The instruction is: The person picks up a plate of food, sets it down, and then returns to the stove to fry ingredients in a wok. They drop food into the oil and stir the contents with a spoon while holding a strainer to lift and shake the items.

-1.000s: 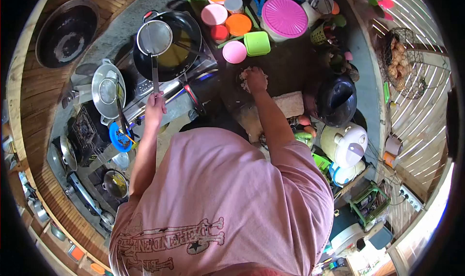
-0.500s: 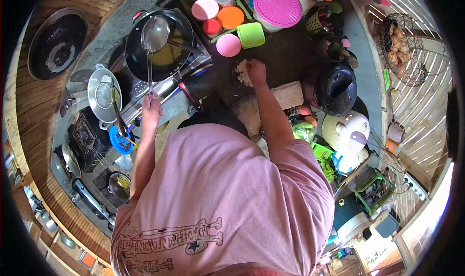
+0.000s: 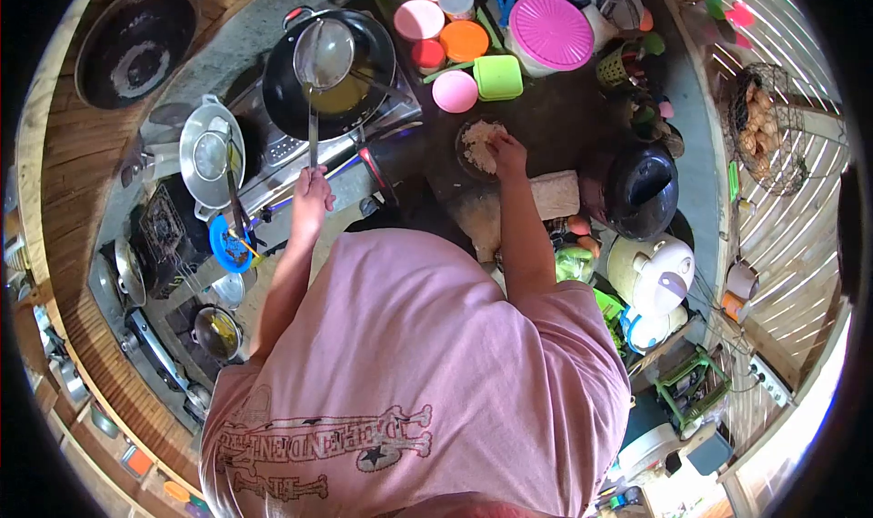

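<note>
My left hand (image 3: 314, 196) is closed around the long handle of a mesh strainer (image 3: 324, 54). The strainer's round basket is over a black wok (image 3: 280, 95) with yellowish oil (image 3: 342, 96) in it. A second utensil lies across the wok, partly hidden. On the dark counter is a shallow dish (image 3: 466, 161) of pale, crumbly food (image 3: 479, 142). The fingers of my right hand (image 3: 512, 157) are drawn together at the right side of this food; the fingertips are partly hidden.
The wok sits on a gas stove (image 3: 409, 109). Beyond the dish are a pink bowl (image 3: 455, 91), a green container (image 3: 497, 78) and a pink-lidded tub (image 3: 551, 32). A dark lidded pot (image 3: 629, 191) and a rice cooker (image 3: 662, 268) stand right. A pale pot (image 3: 207, 154) is left.
The whole view has shifted, so the counter things appear further right. My right hand covers less of the pale food than before. My left hand still grips the strainer over the wok.
</note>
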